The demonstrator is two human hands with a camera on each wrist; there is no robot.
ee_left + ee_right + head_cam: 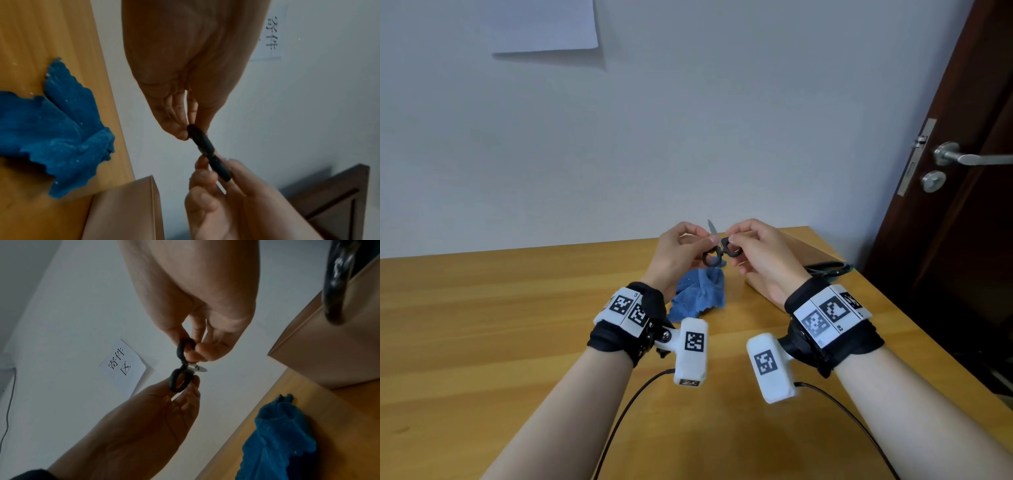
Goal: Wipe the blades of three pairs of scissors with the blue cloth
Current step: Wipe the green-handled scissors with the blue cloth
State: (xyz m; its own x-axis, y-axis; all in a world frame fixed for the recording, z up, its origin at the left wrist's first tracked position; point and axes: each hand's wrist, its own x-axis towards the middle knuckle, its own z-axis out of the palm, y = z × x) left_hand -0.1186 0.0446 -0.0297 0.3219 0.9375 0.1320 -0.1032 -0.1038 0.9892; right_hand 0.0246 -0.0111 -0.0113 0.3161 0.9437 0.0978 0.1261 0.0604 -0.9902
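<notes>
Both hands hold a small pair of scissors [719,251] with black handles in the air above the table's far edge. My left hand [702,243] pinches one handle loop [179,382] and my right hand [734,240] pinches the other loop [185,347]. The short silver blades [711,228] point up and away and look closed. The blue cloth [698,294] lies crumpled on the wooden table [517,325] just below the hands, and neither hand touches it. A larger pair of black-handled scissors [825,267] rests at the right, on a cardboard box [329,345].
The cardboard box [758,286] sits under my right wrist, next to the cloth. A white wall with a paper notice [123,361] stands right behind the table. A dark wooden door [962,171] with a metal handle is at the right.
</notes>
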